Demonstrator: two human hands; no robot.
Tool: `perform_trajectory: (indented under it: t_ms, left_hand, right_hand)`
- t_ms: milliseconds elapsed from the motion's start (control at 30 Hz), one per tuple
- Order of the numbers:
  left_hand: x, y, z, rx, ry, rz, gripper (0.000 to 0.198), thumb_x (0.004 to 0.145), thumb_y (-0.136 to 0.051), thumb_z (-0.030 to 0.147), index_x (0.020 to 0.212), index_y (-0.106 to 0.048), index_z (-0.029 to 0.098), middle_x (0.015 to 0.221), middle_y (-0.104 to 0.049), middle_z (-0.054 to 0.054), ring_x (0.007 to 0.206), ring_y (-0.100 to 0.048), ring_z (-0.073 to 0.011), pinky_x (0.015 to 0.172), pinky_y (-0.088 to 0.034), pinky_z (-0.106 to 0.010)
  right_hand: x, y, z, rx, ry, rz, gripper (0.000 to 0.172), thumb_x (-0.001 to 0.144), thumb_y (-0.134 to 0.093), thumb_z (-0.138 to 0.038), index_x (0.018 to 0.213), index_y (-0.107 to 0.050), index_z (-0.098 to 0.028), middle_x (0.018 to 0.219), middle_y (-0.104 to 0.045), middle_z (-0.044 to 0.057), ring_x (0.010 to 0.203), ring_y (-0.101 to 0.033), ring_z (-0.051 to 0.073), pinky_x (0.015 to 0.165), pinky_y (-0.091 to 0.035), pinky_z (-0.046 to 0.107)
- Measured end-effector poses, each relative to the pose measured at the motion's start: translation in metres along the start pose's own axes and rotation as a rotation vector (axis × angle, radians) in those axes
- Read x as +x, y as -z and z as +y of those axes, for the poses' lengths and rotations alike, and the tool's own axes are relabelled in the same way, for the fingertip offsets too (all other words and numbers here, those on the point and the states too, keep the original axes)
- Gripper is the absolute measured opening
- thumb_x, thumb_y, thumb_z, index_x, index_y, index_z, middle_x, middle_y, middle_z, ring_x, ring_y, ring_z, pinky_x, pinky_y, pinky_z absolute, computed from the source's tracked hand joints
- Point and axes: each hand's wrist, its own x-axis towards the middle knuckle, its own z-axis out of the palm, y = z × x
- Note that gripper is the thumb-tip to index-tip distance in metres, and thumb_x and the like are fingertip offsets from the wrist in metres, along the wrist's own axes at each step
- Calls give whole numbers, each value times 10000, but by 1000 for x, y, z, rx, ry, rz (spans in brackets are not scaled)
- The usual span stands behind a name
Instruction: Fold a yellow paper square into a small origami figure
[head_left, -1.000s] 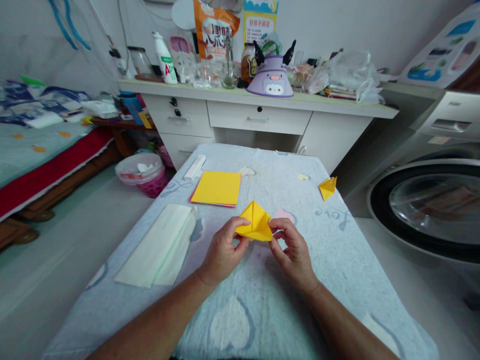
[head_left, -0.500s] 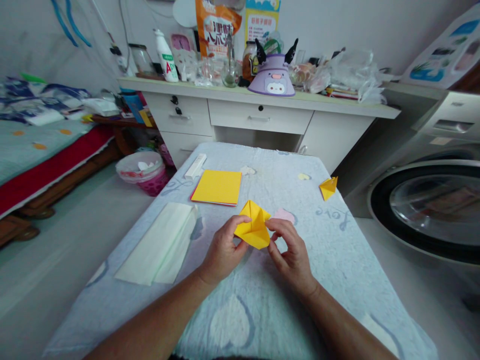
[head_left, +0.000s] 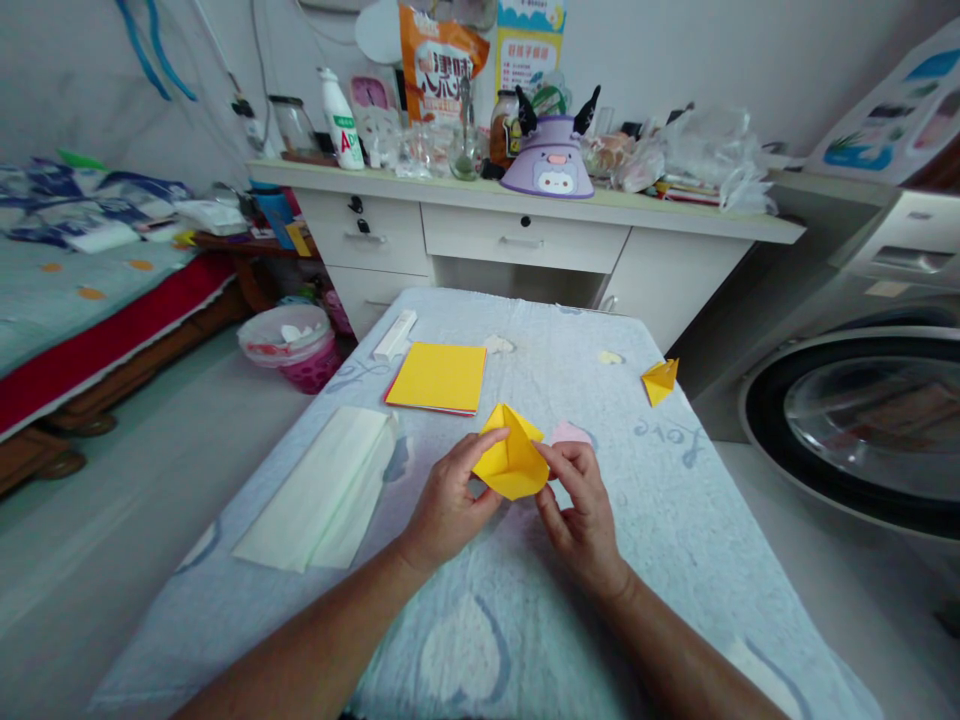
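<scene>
A partly folded sheet of yellow origami paper is held just above the middle of the table, between both hands. My left hand pinches its left side, the index finger reaching over the front face. At the right edge, my right hand grips the paper between thumb and fingers. The folds stand partly raised, with a crease down the centre. Beyond my left hand lies a stack of square coloured paper, yellow on top. A small folded yellow paper piece rests by the table's right edge.
A pale folded cloth or paper lies on the left of the cloth-covered table, with a white box farther back. A pink bin stands left, a washing machine right, and a cluttered white desk behind.
My left index finger has slid farther over the paper's face. The paper has turned slightly and its centre fold looks more raised. The view has shifted a little.
</scene>
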Motion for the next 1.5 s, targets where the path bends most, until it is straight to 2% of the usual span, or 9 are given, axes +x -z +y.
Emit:
perform_trajectory:
  t_ms: [200,300,433,567,733,900,1267,1500]
  left_hand:
    - [1,0,1,25,14,28,492,808,-612,87,1276,-550,227,1199,-636,-75,1120,-616,-200,948,-516,-319]
    - [1,0,1,9,12,38,486,806,-614,78,1263,-556,232,1162,-636,-62,1088,-621,-188,912,-527,-296]
    - [1,1,2,41,-27,36,509,793,-620,53,1268,-555,226,1159,-636,-62,1082,-618,-183,925,-511,-291]
    - [0,2,0,59,-36,32,543,785,-624,45,1293,-542,216,1174,-637,-70,1105,-610,-190,940,-503,-297]
    - [-1,0,-2,47,-2,62,517,802,-624,73,1292,-547,218,1189,-638,-67,1097,-616,-188,949,-504,-299]
    - [-1,-1,-3,26,13,59,528,805,-627,80,1303,-541,229,1233,-622,-70,1118,-612,-187,937,-513,-289]
    - [1,1,2,92,-44,41,530,798,-613,61,1297,-532,217,1208,-638,-80,1123,-613,-197,964,-506,-323]
    - [1,1,2,79,-61,24,554,770,-607,31,1290,-523,203,1219,-635,-89,1144,-606,-205,986,-498,-338]
  right_hand:
    - [0,-3,0,16,-116,75,475,893,-551,-154,1336,-448,-288,1000,-561,46,866,-557,184,760,-513,348]
    - [0,-3,2,66,-182,86,351,889,-569,-173,1223,-498,-256,1006,-589,46,877,-579,177,769,-516,330]
    - [2,-1,1,54,-161,43,209,898,-548,-161,1093,-560,-236,964,-608,36,842,-576,166,754,-509,317]
    - [3,-1,-1,18,-103,39,250,904,-535,-149,1137,-562,-236,976,-606,46,874,-570,175,735,-508,312]
    - [1,-3,1,22,-129,88,335,903,-551,-143,1220,-534,-251,1010,-600,47,872,-572,165,763,-513,312]
    - [1,-2,0,35,-94,37,318,912,-520,-120,1196,-559,-257,1034,-609,51,927,-564,173,759,-509,303]
    - [0,-3,0,47,-32,-3,461,907,-498,-92,1317,-529,-300,1087,-573,71,969,-567,185,767,-522,327]
    - [0,-2,1,15,0,-10,429,901,-515,-101,1272,-583,-307,1074,-562,68,1014,-571,197,843,-519,368]
